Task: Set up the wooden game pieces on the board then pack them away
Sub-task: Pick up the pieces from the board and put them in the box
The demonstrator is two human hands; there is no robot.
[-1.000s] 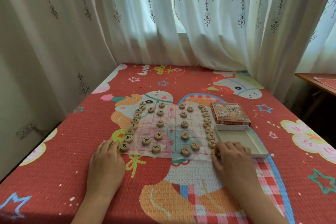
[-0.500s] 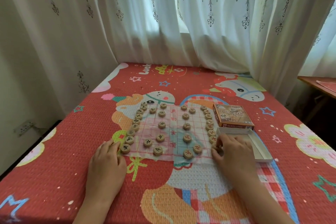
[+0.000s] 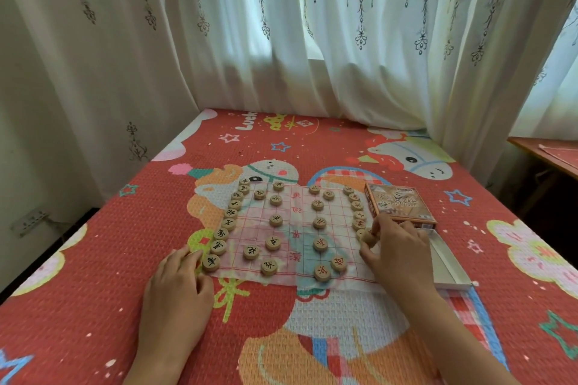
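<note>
A thin gridded game board (image 3: 294, 230) lies on the red bed mat. Round wooden pieces with black or red characters stand in a column down its left edge (image 3: 228, 223), another down its right edge (image 3: 358, 212), and several in between (image 3: 319, 244). My left hand (image 3: 178, 294) lies flat on the mat, fingertips touching the near-left corner piece (image 3: 211, 262). My right hand (image 3: 397, 250) is at the near end of the right column, thumb and fingers pinched on a piece (image 3: 369, 237). It hides the pieces under it.
The printed box lid (image 3: 397, 203) lies right of the board, and the open white box tray (image 3: 447, 262) just in front of it, partly behind my right hand. Curtains hang behind the bed. A wooden table edge (image 3: 544, 156) stands at far right.
My right hand has slid away from me along the right column, from the near-right corner up toward the box lid. My left hand has stayed by the near-left corner piece.
</note>
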